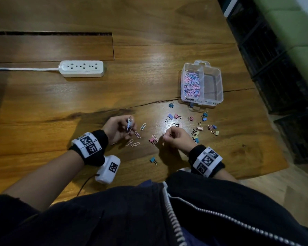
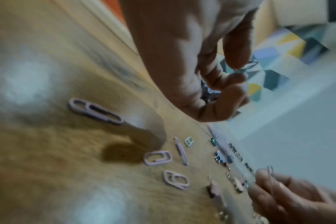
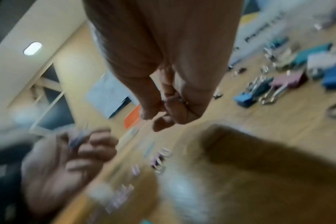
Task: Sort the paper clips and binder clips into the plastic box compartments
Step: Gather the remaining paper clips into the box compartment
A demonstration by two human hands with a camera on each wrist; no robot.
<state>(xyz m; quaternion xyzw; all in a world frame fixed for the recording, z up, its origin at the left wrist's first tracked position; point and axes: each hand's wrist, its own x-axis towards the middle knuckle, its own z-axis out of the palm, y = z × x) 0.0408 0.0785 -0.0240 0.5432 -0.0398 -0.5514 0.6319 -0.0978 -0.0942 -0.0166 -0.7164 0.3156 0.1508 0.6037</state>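
My left hand (image 1: 130, 126) holds a small bunch of blue and pink paper clips (image 1: 129, 123) just above the wooden table; the left wrist view shows its fingers curled round the bunch (image 2: 247, 67). My right hand (image 1: 167, 136) pinches a single paper clip (image 1: 170, 134) between thumb and fingertips, seen also in the right wrist view (image 3: 175, 100). Loose paper clips (image 1: 137, 134) lie between the hands. Coloured binder clips (image 1: 174, 116) are scattered to the right. The clear plastic box (image 1: 183, 96) stands beyond them; its left compartment holds many paper clips (image 1: 192, 84), its right one looks empty.
A white power strip (image 1: 82, 68) with its cord lies far left. A white camera unit (image 1: 108, 168) hangs under my left wrist. The table edge runs along the right, with black crates (image 1: 283, 71) beyond. One blue binder clip (image 1: 153, 160) lies near my body.
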